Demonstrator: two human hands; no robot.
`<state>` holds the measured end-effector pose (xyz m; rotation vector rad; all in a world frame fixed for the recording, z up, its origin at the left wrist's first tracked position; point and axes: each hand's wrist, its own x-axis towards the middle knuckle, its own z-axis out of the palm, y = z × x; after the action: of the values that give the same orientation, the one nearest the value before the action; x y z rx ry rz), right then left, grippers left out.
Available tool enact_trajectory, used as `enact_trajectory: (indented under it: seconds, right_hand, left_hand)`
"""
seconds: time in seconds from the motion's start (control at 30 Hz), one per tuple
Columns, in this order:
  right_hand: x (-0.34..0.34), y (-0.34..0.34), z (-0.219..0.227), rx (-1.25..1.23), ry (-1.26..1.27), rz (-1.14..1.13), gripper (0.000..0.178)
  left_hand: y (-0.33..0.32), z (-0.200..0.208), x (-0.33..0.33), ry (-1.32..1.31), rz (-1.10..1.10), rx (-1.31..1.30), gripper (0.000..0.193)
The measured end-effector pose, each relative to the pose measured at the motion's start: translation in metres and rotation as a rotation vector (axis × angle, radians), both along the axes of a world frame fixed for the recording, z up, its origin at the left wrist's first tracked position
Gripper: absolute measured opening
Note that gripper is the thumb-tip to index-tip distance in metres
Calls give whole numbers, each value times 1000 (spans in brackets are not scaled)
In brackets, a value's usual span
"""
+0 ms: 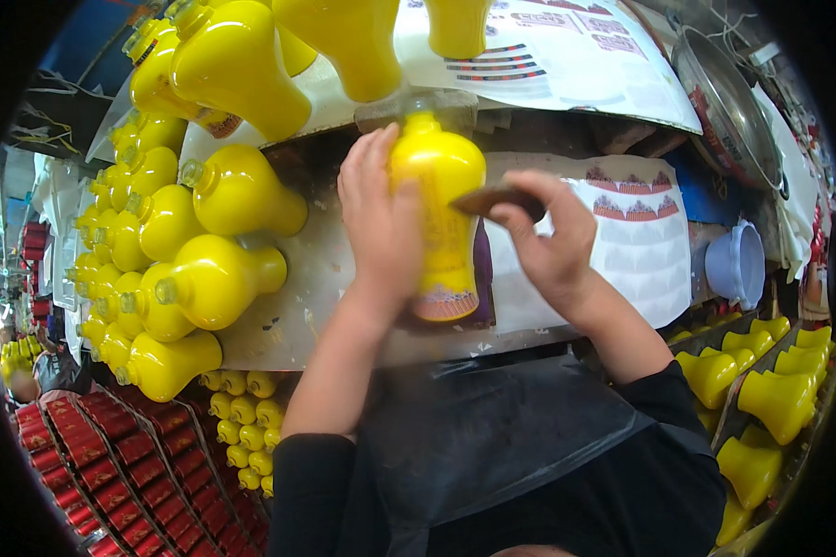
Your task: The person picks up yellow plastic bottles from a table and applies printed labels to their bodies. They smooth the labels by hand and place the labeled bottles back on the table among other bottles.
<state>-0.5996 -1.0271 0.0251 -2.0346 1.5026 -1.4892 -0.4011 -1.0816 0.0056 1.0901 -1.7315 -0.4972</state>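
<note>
A glossy yellow bottle (pixel 444 165) lies in front of me on the worktable, its clear neck pointing away. A patterned red-and-purple decal band (pixel 444 304) runs around its near end, and faint print marks its middle. My left hand (pixel 378 218) grips the bottle along its left side, fingers curled over it. In my right hand (pixel 562 237) is a flat dark-brown scraper-like piece (pixel 495 200), pinched between thumb and fingers, its tip at the bottle's right side. Some blur covers the right fingers.
Yellow bottles (pixel 223 283) crowd the table's left side; more lie at the back. A decal sheet (pixel 613 260) lies to the right, another sheet (pixel 567 56) behind. A metal pan (pixel 729 111), a pale bucket (pixel 736 265) and racked yellow bottles (pixel 776 399) stand right. Red boxes (pixel 130 464) fill the lower left.
</note>
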Motion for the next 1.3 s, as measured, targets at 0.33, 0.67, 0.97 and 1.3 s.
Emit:
enact_trajectory:
  seconds: [0.33,0.67,0.97,1.3]
  right_hand:
    - [11,-68,74,-39,186,168,20]
    - [19,-91,77,5,315,156,14]
    - [6,-86,59,-121,189,163,13]
    - [6,31,-12,260,-244,204,24]
  left_hand:
    - [25,8,1,-371,75,-7,96]
    - [33,13,3,-444,57,50,102]
    - [48,6,-1,-261,58,287,121]
    - [74,-20,41,-47,-358,536,134]
